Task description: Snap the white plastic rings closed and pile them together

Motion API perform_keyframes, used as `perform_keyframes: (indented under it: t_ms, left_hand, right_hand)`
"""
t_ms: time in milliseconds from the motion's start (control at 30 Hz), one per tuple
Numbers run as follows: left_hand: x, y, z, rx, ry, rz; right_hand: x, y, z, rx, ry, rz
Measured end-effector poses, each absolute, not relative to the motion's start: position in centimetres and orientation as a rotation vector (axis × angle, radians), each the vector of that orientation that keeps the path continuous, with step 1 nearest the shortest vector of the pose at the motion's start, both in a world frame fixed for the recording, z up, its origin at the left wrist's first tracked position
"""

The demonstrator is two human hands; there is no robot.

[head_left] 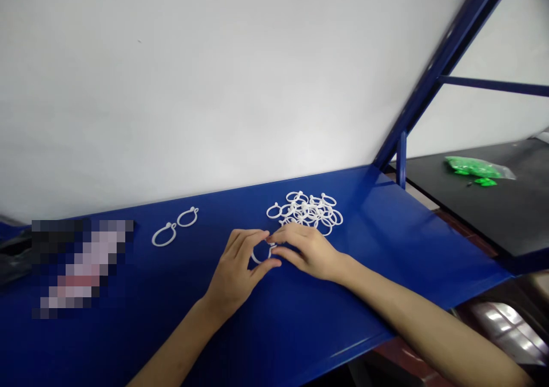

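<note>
My left hand [238,272] and my right hand [305,251] meet over the blue shelf [386,244], both pinching one white plastic ring [258,258] between fingers and thumbs. Just beyond my right hand lies a pile of several white rings [309,210]. Two separate white rings [164,235] [187,217] lie side by side to the left of my hands.
A blurred-out patch [81,267] covers something at the left of the shelf. A blue metal post [433,72] rises at the right. A black table [493,204] beyond it carries a bag of green parts [474,168]. A white wall stands behind.
</note>
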State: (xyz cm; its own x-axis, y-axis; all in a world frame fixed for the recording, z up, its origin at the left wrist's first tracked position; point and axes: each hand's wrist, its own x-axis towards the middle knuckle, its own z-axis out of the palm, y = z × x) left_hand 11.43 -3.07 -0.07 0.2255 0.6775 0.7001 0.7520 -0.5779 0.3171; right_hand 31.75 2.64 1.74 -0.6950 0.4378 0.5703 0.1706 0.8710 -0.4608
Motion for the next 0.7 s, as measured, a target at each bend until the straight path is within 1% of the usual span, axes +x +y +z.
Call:
perform_keyframes:
  t_ms: [133, 267, 333, 433, 533, 600, 633, 700]
  left_hand:
    - [11.6, -3.2, -0.1, -2.396, -1.382, -1.249]
    - [11.6, -3.2, -0.2, -2.371, -1.494, -1.197]
    - [11.6, -3.1, -0.2, -2.379, -1.562, -1.234]
    - [11.7, -3.0, 0.0, -2.479, -1.821, -1.435]
    - [11.7, -2.9, 0.4, -2.582, -2.203, -1.871]
    - [11.7, -2.9, 0.8, -2.56, -2.356, -2.13]
    - [11.7, -3.0, 0.9, -2.541, -2.398, -2.189]
    - [11.8, -3.1, 1.1, -2.536, -2.448, -2.188]
  right_hand:
    - [31.7, 2.8, 1.6, -0.431, -2.297, 0.497]
    - [31.8, 2.9, 1.5, -0.444, -2.284, 0.466]
    - [31.9, 2.8, 1.6, -0.448, -2.285, 0.466]
    - [32.0, 2.7, 1.7, -0.481, -2.27, 0.494]
    - [32.0, 2.5, 1.8, -0.572, -2.222, 0.528]
    - [32.0, 2.5, 1.7, -0.614, -2.219, 0.559]
    - [32.0, 2.5, 1.6, -0.626, -2.23, 0.579]
    - [31.9, 2.5, 1.4, -0.64, -2.254, 0.61]
